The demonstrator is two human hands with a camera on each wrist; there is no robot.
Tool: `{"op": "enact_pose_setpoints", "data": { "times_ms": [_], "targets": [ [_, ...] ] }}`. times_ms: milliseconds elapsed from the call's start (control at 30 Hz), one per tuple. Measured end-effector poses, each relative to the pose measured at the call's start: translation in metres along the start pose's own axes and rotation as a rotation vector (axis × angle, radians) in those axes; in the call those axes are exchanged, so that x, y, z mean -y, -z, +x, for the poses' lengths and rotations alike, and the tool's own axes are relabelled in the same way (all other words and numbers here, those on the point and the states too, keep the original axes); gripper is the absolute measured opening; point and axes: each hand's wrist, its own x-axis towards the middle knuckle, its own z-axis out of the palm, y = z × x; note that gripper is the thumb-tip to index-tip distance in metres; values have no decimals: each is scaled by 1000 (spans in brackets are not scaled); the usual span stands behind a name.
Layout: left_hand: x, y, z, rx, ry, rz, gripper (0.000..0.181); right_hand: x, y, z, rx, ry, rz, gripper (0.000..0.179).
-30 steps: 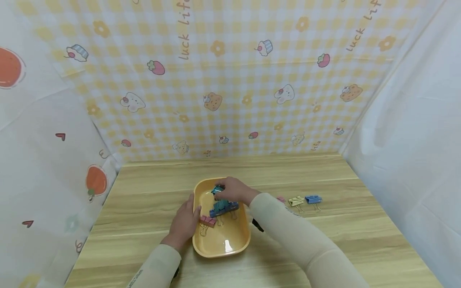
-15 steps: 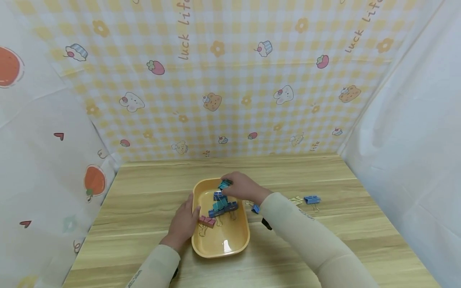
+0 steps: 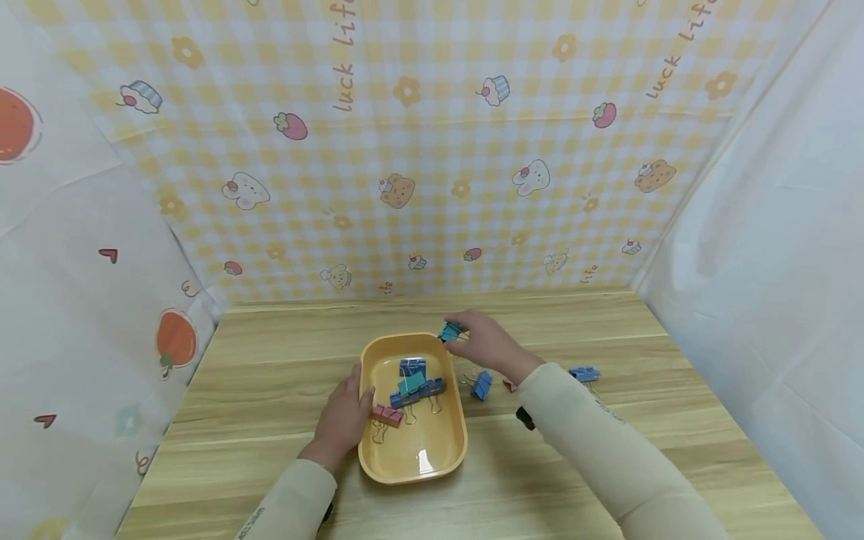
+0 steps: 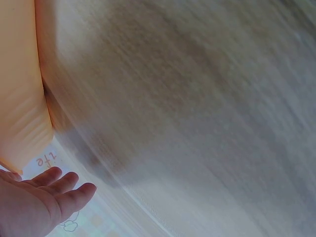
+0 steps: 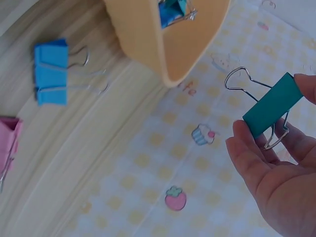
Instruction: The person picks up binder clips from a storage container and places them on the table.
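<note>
My right hand [image 3: 491, 345] pinches a teal binder clip [image 5: 273, 104] between thumb and fingertips, just past the tray's far right corner. Both wire handles of the clip stick out in the right wrist view. At the left side of the yellow tray [image 3: 413, 477], my left hand [image 3: 344, 416] holds the rim, thumb over the edge and fingers along the outer wall. Inside the tray lie a pink binder clip [image 3: 388, 416], a teal binder clip [image 3: 411, 384] and several blue ones, including a dark blue clip [image 3: 432, 388].
On the wooden table [image 3: 270, 360], right of the tray, a blue binder clip [image 3: 482, 385] lies near a pink clip [image 5: 7, 140]. Farther right is a light blue clip [image 3: 584, 373], partly behind the right sleeve. A checked cloth [image 3: 432, 150] hangs behind the table.
My right hand has lifted the teal clip out of the tray and carried it right, beyond the far right corner. The left hand and tray stay in place.
</note>
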Motion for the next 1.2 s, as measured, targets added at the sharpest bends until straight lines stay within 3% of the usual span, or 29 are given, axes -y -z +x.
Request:
{"op": "enact_pose_setpoints", "data": {
  "times_ms": [867,1200],
  "targets": [
    [0,0,4,18,12,1,64,-85,45,-26,-147,-124,39,54],
    [-1,2,2,18,6,1,63,-112,54,-35,-142,-181,35,57]
  ]
}}
